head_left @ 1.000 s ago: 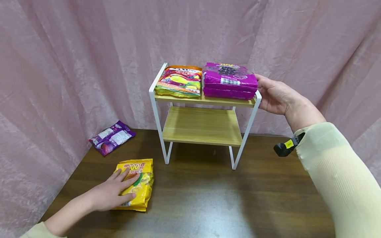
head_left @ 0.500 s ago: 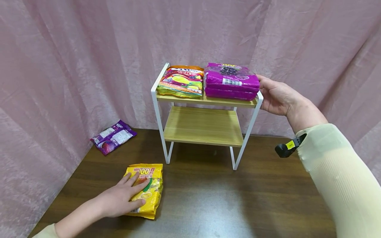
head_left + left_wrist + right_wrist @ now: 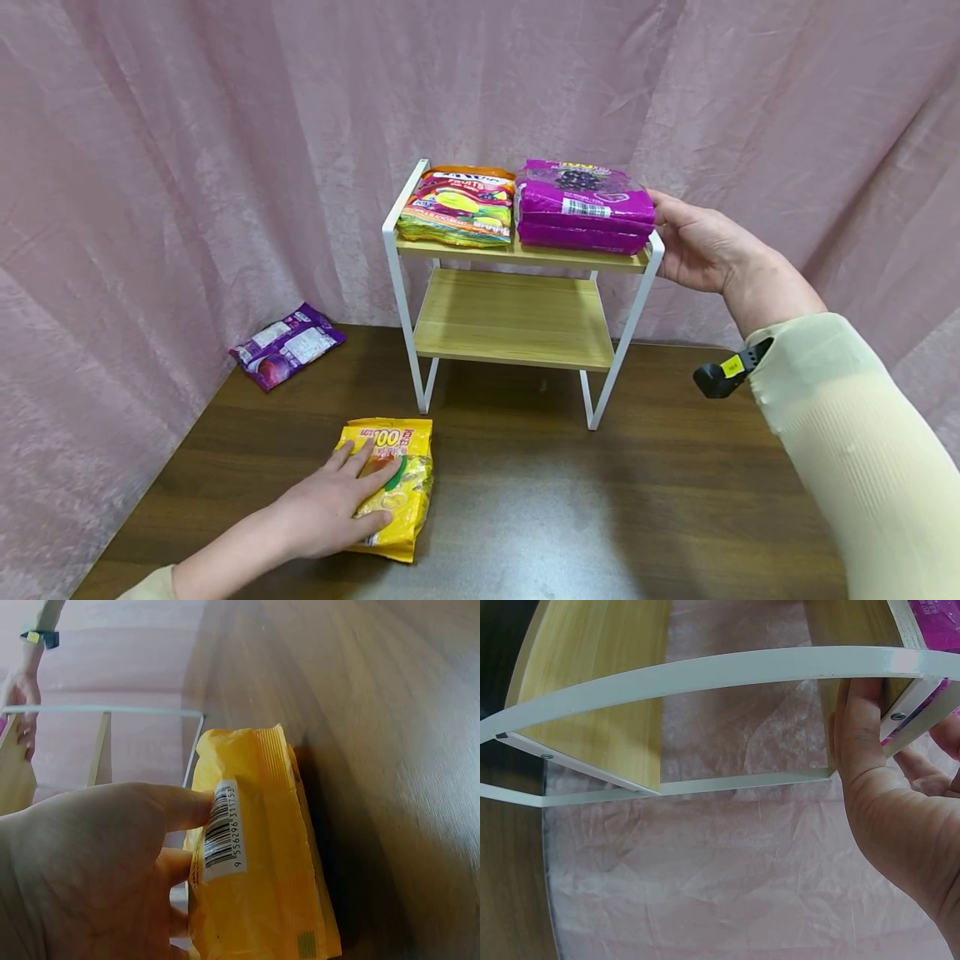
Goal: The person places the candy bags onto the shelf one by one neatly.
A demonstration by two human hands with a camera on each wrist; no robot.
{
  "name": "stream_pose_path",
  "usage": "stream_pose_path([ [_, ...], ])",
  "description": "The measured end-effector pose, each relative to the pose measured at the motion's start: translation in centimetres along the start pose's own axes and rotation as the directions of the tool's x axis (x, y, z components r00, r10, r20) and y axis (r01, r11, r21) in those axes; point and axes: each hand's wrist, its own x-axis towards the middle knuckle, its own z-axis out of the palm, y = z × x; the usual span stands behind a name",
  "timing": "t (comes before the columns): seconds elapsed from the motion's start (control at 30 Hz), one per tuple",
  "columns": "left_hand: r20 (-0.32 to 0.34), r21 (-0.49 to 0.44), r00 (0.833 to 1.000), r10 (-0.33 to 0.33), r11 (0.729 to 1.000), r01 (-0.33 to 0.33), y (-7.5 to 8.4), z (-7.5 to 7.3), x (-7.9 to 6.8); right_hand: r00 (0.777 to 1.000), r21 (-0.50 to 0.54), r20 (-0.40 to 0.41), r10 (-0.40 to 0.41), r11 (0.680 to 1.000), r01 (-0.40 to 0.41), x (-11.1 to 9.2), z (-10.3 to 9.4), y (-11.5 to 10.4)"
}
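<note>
My left hand (image 3: 326,508) rests spread on a yellow candy bag (image 3: 411,492) lying on the table. In the left wrist view its thumb and fingers touch the yellow bag's (image 3: 262,847) near edge, beside a barcode. On the right, my right hand (image 3: 697,242) grips the upper right end of a small two-tier shelf rack (image 3: 517,321), next to a purple candy bag (image 3: 588,221). Fingers (image 3: 864,727) reach under the top board in the right wrist view, while the thumb side is partly cut off by the frame edge.
An orange fruit candy bag (image 3: 459,204) lies on the top board, left of the purple bag. A flat purple packet (image 3: 287,344) lies at the table's back left. Pink curtain (image 3: 480,83) hangs behind the wooden table (image 3: 600,508).
My left hand has slid the yellow bag to the right and slightly nearer across the table. The right hand stays at the rack; the view has shifted slightly.
</note>
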Motion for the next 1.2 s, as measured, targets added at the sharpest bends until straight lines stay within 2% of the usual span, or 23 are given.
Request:
stream_pose_path([
  [0.23, 0.005, 0.023, 1.0, -0.004, 1.0, 0.004, 2.1, 1.0, 0.8, 1.0, -0.001, -0.013, 0.008, 1.0, -0.008, 0.0, 0.1, 0.1],
  [0.6, 0.008, 0.096, 0.999, 0.049, 0.994, -0.049, 6.1, 1.9, 2.5, 1.0, -0.01, -0.031, 0.004, 1.0, -0.005, -0.2, 0.1, 0.1],
  [0.87, -0.009, 0.191, 0.995, 0.098, 0.977, -0.095, 8.8, 2.6, 3.5, 1.0, -0.007, -0.03, 0.004, 1.0, -0.004, -0.2, 0.2, 0.0],
  [1.2, 0.002, 0.27, 0.997, 0.083, 0.959, -0.081, 11.6, 3.4, 5.2, 1.0, 0.009, -0.023, 0.001, 1.0, -0.001, -0.2, 0.1, 0.0],
])
